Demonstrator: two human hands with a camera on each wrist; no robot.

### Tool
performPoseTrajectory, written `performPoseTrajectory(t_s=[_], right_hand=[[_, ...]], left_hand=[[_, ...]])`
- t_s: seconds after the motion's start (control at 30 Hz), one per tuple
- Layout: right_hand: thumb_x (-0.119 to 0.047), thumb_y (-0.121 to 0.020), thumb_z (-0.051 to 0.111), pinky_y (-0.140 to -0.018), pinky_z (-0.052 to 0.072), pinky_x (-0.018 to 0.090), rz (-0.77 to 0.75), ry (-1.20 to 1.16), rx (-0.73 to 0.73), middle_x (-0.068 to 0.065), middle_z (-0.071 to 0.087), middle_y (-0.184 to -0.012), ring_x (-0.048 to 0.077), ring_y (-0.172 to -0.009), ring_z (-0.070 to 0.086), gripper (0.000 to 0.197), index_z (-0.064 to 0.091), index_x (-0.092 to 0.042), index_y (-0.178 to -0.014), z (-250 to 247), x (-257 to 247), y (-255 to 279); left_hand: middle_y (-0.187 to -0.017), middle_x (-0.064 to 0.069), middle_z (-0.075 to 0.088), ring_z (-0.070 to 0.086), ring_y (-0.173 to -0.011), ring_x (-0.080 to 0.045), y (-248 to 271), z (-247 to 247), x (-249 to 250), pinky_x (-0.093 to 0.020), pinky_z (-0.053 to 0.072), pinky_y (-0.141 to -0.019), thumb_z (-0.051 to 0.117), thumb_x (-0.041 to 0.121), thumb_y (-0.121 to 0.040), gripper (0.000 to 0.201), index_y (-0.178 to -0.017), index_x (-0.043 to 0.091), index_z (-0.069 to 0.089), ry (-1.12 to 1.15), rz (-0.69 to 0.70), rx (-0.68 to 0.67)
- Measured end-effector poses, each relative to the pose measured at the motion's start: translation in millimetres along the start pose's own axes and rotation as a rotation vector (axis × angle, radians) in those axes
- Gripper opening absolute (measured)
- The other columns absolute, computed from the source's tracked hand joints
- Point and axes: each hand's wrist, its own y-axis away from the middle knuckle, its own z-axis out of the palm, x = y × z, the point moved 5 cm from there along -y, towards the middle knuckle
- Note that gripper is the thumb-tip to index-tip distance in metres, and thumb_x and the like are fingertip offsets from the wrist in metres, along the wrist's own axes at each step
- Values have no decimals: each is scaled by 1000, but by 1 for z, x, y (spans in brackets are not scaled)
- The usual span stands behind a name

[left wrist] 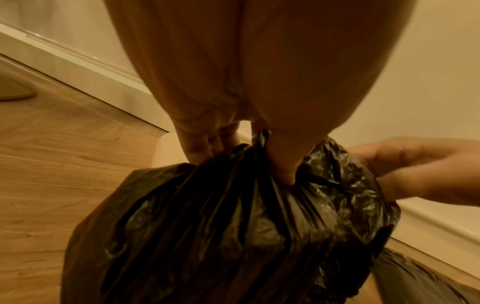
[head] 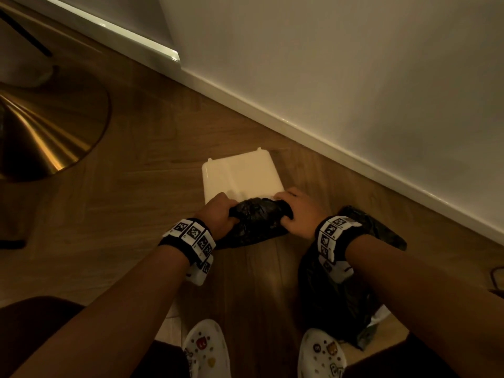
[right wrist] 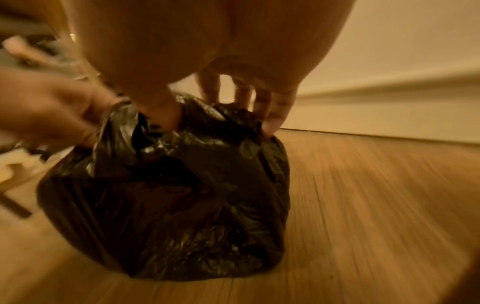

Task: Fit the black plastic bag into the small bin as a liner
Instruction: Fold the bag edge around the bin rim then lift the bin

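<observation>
A small white bin [head: 240, 175] sits on the wooden floor near the wall. The crumpled black plastic bag [head: 256, 222] is bunched at the bin's near end, hiding that edge. My left hand [head: 218, 214] grips the bag's left side, thumb pressed into the folds. My right hand [head: 297, 211] grips its right side. The left wrist view shows my left hand [left wrist: 233, 82] clutching the gathered bag [left wrist: 233, 226], my right hand [left wrist: 415, 168] beside it. In the blurred right wrist view my right hand [right wrist: 207, 51] pinches the bag [right wrist: 182, 185] opposite my left hand [right wrist: 52, 109].
A second, filled black bag [head: 335, 296] lies on the floor under my right forearm. A brass lamp base [head: 41, 126] stands at the left. The white skirting board [head: 354, 148] and wall run diagonally behind the bin. My white clogs [head: 207, 347] are at the bottom.
</observation>
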Motion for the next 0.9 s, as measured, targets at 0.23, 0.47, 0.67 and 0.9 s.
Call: performPoseTrajectory(t_s=[0.23,0.47,0.67,0.9], right_hand=[[-25,-92,49,-85,38,35,69,145,-44,8,66,-104,27,-102,56,24,65,-15,-107,-4,-8,-14],[-21,-85,56,-95,33,37,132,200,50,2,52,-119,23,-113,45,28,66,-20,-111,3,-14,-18],[-9,-86,57,-62,43,32,-78,42,96,7,51,-109,24,-76,53,26,51,-13,-110,-1,-31,-7],[-61,-79,64,-98,48,39,-198,365,-100,7,31,-142,25,-123,41,92,18,-28,-152,8,-6,11]], left_hand=[[-108,-15,57,55,-101,-27,5,-3,5,-25,37,-82,55,20,-95,26,-111,4,66,14,-36,-62],[-84,-17,60,59,-78,-29,0,4,2,-34,41,-67,45,13,-94,32,-71,-5,60,135,-140,-60],[-96,-6,51,48,-85,-16,1,-1,-1,-28,39,-74,53,13,-91,13,-103,7,55,169,-86,106],[-117,-4,43,43,-105,-19,17,4,-13,-29,40,-90,66,32,-80,34,-107,17,53,-32,-67,28]])
